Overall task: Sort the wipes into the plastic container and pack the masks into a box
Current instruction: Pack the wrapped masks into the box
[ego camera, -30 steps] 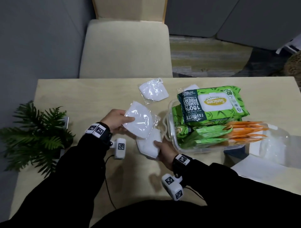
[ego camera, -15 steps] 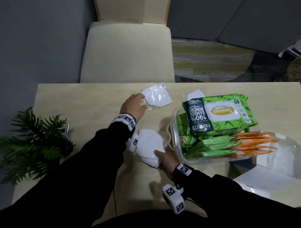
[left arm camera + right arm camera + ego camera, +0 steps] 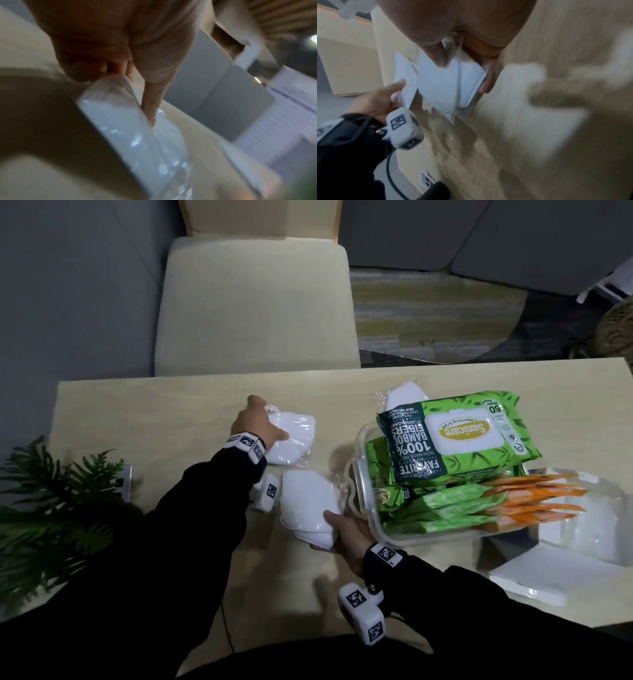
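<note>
My left hand (image 3: 255,424) grips a white mask in a clear wrapper (image 3: 294,440) at mid table; the left wrist view shows my thumb on top of the wrapper (image 3: 137,135) and fingers under it. My right hand (image 3: 346,534) holds a stack of wrapped white masks (image 3: 308,508) near me, thumb on top, the same masks (image 3: 447,83) pinched in the right wrist view. A clear plastic container (image 3: 359,474) to the right holds green and orange wipe packs, with a large green wipes pack (image 3: 459,436) on top. Another wrapped mask (image 3: 404,397) lies behind the container.
A fern-like plant (image 3: 54,508) stands at the table's left edge. A white box or lid (image 3: 561,573) and clear plastic (image 3: 603,508) lie at the right. A beige chair (image 3: 253,302) faces the far table edge. A power socket (image 3: 427,180) sits in the tabletop.
My left hand passed its mask to the right hand's stack, reached to the far mask, and now grips it and has drawn it nearer. My right hand stayed put with the stack.
</note>
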A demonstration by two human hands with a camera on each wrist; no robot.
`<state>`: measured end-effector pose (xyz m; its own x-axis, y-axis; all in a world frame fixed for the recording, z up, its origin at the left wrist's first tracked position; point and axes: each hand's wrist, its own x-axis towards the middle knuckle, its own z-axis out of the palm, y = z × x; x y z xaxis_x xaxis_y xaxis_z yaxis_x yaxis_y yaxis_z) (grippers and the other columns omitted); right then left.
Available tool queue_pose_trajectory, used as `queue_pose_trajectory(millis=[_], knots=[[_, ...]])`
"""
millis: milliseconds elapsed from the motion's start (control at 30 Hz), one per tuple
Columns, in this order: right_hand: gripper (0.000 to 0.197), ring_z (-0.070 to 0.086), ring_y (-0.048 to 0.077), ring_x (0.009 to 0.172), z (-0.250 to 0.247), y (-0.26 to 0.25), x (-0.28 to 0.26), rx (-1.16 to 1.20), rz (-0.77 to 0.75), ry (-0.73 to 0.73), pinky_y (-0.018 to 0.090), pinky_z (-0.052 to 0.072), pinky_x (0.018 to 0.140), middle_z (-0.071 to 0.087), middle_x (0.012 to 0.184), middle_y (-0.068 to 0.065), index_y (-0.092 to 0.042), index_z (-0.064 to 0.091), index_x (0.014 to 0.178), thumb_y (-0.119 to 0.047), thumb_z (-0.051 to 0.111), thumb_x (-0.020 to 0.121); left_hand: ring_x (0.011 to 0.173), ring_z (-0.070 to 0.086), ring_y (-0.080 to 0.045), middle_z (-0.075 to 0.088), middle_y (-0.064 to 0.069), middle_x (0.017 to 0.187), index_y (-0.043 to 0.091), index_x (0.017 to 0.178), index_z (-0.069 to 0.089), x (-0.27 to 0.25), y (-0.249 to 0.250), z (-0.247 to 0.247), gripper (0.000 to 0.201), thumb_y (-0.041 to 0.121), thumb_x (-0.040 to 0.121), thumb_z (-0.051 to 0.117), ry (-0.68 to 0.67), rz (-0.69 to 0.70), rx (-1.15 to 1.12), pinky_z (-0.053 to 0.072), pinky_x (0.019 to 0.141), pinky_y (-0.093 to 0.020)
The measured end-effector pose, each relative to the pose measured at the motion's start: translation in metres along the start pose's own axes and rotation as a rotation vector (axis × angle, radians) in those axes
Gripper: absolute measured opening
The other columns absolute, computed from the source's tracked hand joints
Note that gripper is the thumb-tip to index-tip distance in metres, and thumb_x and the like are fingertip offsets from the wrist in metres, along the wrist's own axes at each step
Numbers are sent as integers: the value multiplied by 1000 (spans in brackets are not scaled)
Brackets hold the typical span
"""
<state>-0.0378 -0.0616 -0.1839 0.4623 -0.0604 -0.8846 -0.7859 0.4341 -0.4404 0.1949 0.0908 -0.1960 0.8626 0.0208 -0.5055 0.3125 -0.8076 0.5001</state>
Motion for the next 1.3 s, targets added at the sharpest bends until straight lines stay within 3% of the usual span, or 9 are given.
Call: queue_pose_trajectory(millis=[100,233,367,567,833,933,1033,1133,1300], knots=[[38,68,38,111,0,-3,-4,-41,-34,-51,54,62,85,67,122,5,-23,47,137,-11,59,103,106,74,-23,77,-1,114,22,118,71,-11,-46,-21,71,40,53,93,68,-124,-437,58,95,-37],[41,71,40,106,1,4,-8,-155,-101,-108,66,59,84,71,125,11,-25,59,129,-5,69,94,89,75,-26,78,-12,108,12,106,73,-70,-66,-43,17,11,90,77,76,-207,-1022,64,76,-37],[47,74,37,96,14,8,-29,-456,-240,-191,63,62,72,73,113,11,-29,64,123,-22,80,79,96,76,-28,78,-15,113,6,115,72,-128,-67,-62,20,6,96,66,37,-202,-1241,62,82,-38],[48,73,27,91,16,-40,-94,-800,-546,-413,50,62,79,71,107,1,-25,58,126,-44,71,83,83,75,-22,79,-9,101,1,115,70,-189,-40,-109,22,-1,98,56,46,8,-1254,61,65,-28],[48,65,22,125,-60,-115,-194,-402,-769,-401,34,54,103,69,136,9,-8,53,143,0,63,97,124,65,-40,62,-30,137,-7,128,56,-250,53,-130,40,-6,89,63,19,365,-1315,52,107,-52],[45,69,14,112,-101,-136,-215,-282,-885,-228,33,57,92,73,127,4,-10,55,140,0,64,97,106,66,-37,65,-25,111,1,109,63,-267,97,-109,24,0,87,72,13,404,-1264,49,100,-53],[47,68,30,119,-144,-145,-226,-82,-957,-78,61,52,103,71,129,10,-13,57,138,-6,70,93,98,67,-32,65,-21,110,5,114,59,-286,140,-72,39,6,81,80,-72,400,-1220,59,82,-44],[50,65,35,124,-182,-145,-234,78,-981,-43,59,48,109,69,134,13,-8,54,142,0,67,94,89,73,-23,75,-12,103,5,112,61,-314,181,-21,45,11,73,82,-160,373,-1167,62,70,-35],[59,66,34,124,-236,-146,-251,177,-971,-105,48,56,101,69,133,15,-4,56,141,-1,71,84,95,73,-20,78,-7,107,11,115,64,-343,239,54,32,7,87,79,-208,392,-1008,59,80,-33]])
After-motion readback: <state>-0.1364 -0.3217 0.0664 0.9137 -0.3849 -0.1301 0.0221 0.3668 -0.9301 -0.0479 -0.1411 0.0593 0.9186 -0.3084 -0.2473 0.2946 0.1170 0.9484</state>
